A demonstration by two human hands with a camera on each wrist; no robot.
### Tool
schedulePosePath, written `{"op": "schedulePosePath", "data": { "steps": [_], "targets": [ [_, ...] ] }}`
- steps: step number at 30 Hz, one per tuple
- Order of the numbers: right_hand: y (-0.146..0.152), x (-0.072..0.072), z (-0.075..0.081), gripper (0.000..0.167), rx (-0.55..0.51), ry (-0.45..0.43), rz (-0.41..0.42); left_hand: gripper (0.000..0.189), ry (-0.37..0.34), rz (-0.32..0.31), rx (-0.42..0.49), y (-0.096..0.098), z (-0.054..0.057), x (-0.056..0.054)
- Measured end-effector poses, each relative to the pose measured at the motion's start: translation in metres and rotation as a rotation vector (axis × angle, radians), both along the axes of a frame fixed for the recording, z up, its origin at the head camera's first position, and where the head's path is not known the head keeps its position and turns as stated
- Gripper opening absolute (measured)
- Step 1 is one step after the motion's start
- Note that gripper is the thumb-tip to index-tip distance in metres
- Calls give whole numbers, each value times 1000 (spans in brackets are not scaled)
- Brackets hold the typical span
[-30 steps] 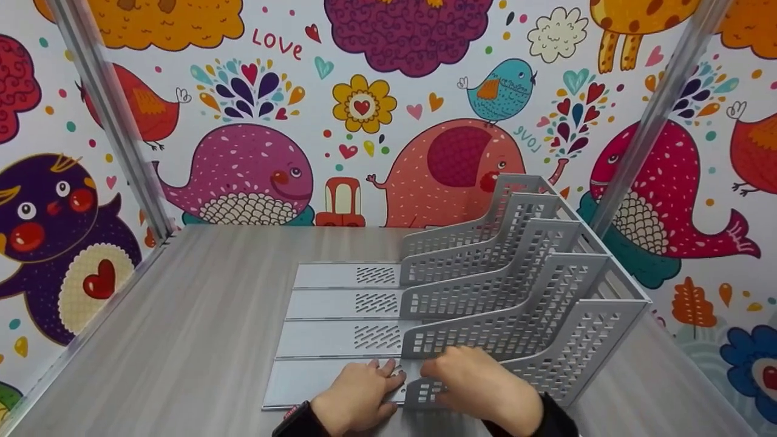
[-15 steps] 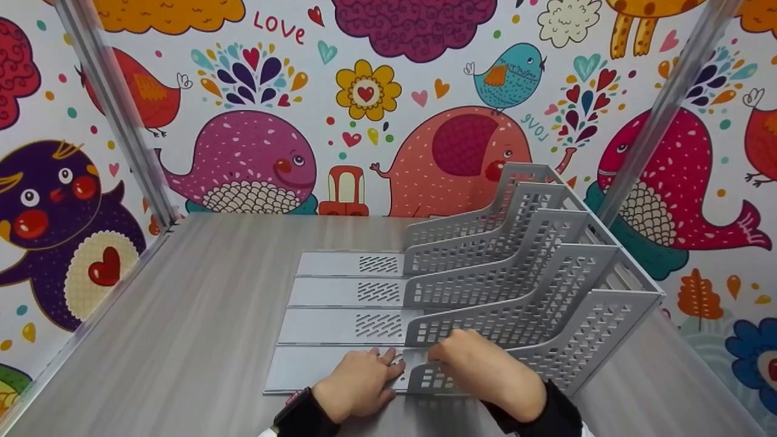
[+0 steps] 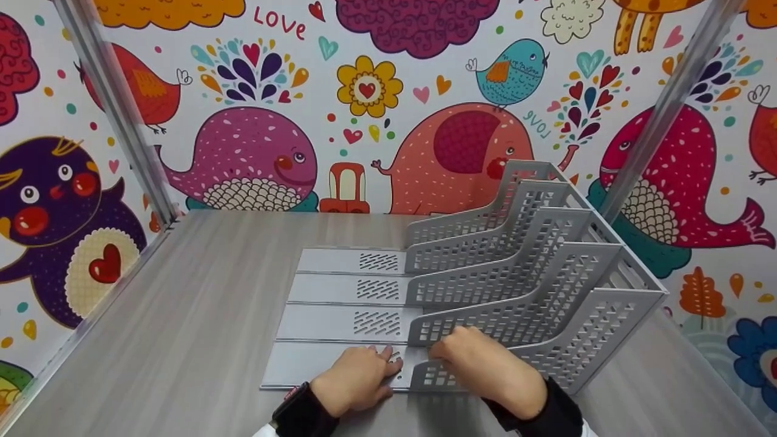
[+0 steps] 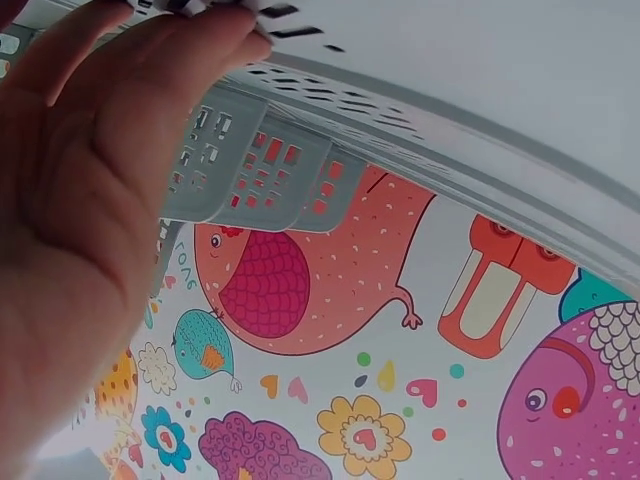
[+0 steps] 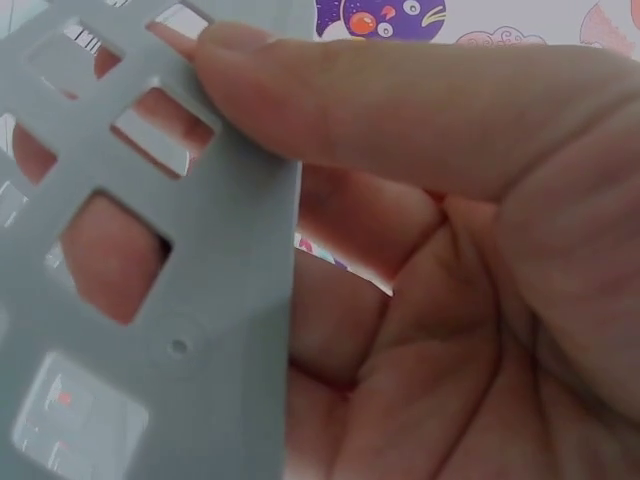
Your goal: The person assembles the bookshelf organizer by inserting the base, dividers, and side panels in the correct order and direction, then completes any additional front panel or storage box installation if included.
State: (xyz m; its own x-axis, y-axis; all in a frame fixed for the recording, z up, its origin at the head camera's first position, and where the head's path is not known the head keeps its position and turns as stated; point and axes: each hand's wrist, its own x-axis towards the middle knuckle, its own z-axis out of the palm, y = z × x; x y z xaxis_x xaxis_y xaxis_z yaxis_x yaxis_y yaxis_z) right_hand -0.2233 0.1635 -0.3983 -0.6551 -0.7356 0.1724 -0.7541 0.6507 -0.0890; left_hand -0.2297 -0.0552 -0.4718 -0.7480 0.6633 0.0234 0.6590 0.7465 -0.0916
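A grey plastic file holder (image 3: 628, 292) with perforated, sloping dividers stands on the right half of the table. From its base several flat panels extend left, each with a slotted patch. My left hand (image 3: 358, 376) rests on the nearest panel (image 3: 303, 364), fingers spread over its slotted end; in the left wrist view the fingers of the left hand (image 4: 90, 220) reach up to the panel's slots. My right hand (image 3: 491, 370) grips the low front end of the nearest divider. Close up, the right hand (image 5: 430, 170) pinches the divider's edge (image 5: 235, 260), thumb on one face, fingers behind.
The wood-grain table (image 3: 182, 303) extends left of the panels. Behind it rises a wall (image 3: 364, 139) printed with cartoon animals, with metal posts (image 3: 115, 109) at both corners. A dark cuff or band (image 3: 303, 409) shows at my left wrist.
The head view has tilted slightly downward, so the scene sits higher in the frame. Both hands keep their places on the panel and the divider.
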Motion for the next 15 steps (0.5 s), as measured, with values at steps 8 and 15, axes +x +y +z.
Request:
{"op": "schedulePosePath", "data": {
  "steps": [8,15],
  "targets": [
    [2,2,-2,21,-29,-33,11,42,73,-31,-3,2,-4,4],
    [3,5,2,20,-12,-100,2,39,97,-46,11,9,-7,10]
  ]
}}
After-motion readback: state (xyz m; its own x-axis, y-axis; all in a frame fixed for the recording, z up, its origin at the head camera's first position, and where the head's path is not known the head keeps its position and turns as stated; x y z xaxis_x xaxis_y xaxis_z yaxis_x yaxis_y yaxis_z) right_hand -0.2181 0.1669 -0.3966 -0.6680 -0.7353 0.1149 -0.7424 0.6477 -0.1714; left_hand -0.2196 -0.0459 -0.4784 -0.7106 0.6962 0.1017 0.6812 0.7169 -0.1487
